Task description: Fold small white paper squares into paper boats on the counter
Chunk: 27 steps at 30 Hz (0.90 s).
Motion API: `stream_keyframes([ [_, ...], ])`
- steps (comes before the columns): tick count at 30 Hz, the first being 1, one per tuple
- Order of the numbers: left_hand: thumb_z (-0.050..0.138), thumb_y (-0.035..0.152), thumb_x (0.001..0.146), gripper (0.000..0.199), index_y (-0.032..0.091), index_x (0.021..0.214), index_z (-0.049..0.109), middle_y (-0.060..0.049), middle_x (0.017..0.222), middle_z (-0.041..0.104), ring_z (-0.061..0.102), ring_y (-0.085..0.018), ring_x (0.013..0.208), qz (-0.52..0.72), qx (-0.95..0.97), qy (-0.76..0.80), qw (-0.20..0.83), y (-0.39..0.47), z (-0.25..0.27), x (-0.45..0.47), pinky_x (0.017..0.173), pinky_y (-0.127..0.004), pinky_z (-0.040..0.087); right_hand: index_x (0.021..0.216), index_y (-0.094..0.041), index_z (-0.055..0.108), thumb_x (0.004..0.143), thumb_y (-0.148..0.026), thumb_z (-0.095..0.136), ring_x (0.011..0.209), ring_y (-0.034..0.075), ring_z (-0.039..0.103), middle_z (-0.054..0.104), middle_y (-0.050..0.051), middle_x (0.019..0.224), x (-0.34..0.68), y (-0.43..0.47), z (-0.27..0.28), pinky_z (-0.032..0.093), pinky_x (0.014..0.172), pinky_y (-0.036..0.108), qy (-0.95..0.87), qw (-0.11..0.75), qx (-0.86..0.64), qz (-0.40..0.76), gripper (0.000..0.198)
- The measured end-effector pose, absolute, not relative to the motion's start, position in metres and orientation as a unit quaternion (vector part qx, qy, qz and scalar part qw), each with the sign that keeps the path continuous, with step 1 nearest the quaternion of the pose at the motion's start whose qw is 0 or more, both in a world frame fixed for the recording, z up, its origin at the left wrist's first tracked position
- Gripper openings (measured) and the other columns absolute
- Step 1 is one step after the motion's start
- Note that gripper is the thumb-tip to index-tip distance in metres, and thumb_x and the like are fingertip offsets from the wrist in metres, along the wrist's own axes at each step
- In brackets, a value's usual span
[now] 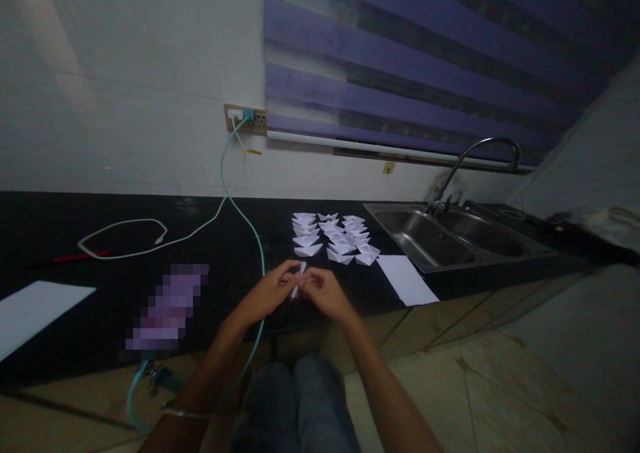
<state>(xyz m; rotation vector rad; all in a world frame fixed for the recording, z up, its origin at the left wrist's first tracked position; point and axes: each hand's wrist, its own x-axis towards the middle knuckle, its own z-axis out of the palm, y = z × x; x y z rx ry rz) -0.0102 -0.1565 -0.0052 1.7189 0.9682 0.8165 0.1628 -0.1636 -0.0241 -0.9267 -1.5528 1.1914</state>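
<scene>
My left hand (273, 289) and my right hand (323, 287) meet over the front of the black countertop. Between them is a small folded piece of white paper (303, 268), pinched by the fingers of both hands. Its upper tip sticks out above the fingertips, while the rest is mostly covered. Just beyond my hands, several folded white paper boats (309, 249) stand in three rows running away from me. To the right of the rows lies a flat white sheet of paper (407, 279), near the sink.
A double steel sink (425, 239) with a curved faucet (465, 153) is at the right. A teal cable (262, 259) hangs from the wall outlet (246, 118) and passes by my left arm. White paper (40, 309), a blurred-out purple item (170, 306) and a white cable (140, 254) lie left.
</scene>
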Motion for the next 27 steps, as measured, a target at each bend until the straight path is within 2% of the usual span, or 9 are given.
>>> stream_keyframes([
  [4,0.047,0.047,0.092,0.038,0.020,0.119,0.052,-0.004,0.089,0.073,0.066,-0.017,0.071,0.334,0.713,0.408,0.463,-0.157,-0.006,-0.009,0.060,-0.025,0.048,0.074,-0.014,0.064,0.084,-0.033,0.062,0.063,0.012,0.054,0.061,0.001,0.069,0.162,-0.164,-0.024,0.040,0.059,0.022,-0.655,0.463,-0.403,0.442,0.022],
  [10,0.038,0.035,0.095,0.033,0.020,0.120,0.053,-0.001,0.075,0.069,0.061,-0.016,0.057,0.334,0.743,0.445,0.372,-0.157,-0.010,-0.009,0.050,-0.024,0.042,0.068,-0.015,0.059,0.077,-0.017,0.054,0.058,0.010,0.046,0.053,-0.002,0.062,0.157,-0.170,-0.023,0.034,0.055,0.021,-0.666,0.479,-0.473,0.322,0.011],
  [16,0.037,0.032,0.095,0.034,0.021,0.123,0.051,0.002,0.067,0.062,0.061,-0.016,0.057,0.327,0.756,0.445,0.352,-0.156,-0.012,-0.008,0.052,-0.024,0.042,0.071,-0.016,0.059,0.077,-0.017,0.051,0.055,0.010,0.045,0.050,-0.004,0.060,0.156,-0.169,-0.024,0.033,0.054,0.021,-0.662,0.476,-0.524,0.245,0.010],
  [19,0.036,0.031,0.095,0.034,0.021,0.124,0.052,0.001,0.068,0.063,0.062,-0.017,0.060,0.323,0.760,0.454,0.335,-0.157,-0.013,-0.007,0.056,-0.025,0.043,0.086,-0.017,0.060,0.077,-0.016,0.050,0.055,0.011,0.050,0.054,-0.003,0.062,0.154,-0.170,-0.023,0.035,0.053,0.021,-0.656,0.470,-0.541,0.237,0.014],
  [23,0.039,0.027,0.093,0.030,0.021,0.116,0.058,-0.003,0.082,0.068,0.065,-0.018,0.071,0.317,0.786,0.435,0.304,-0.158,-0.013,-0.007,0.064,-0.027,0.044,0.102,-0.018,0.054,0.075,-0.013,0.052,0.056,0.012,0.053,0.054,-0.005,0.065,0.151,-0.173,-0.019,0.036,0.054,0.021,-0.661,0.470,-0.541,0.221,0.028],
  [27,0.044,0.030,0.093,0.028,0.020,0.115,0.059,0.000,0.074,0.065,0.063,-0.016,0.068,0.345,0.754,0.399,0.391,-0.156,-0.009,-0.010,0.062,-0.025,0.043,0.097,-0.020,0.057,0.078,-0.013,0.050,0.060,0.012,0.052,0.053,-0.004,0.068,0.154,-0.176,-0.017,0.037,0.056,0.021,-0.681,0.488,-0.505,0.207,0.021],
])
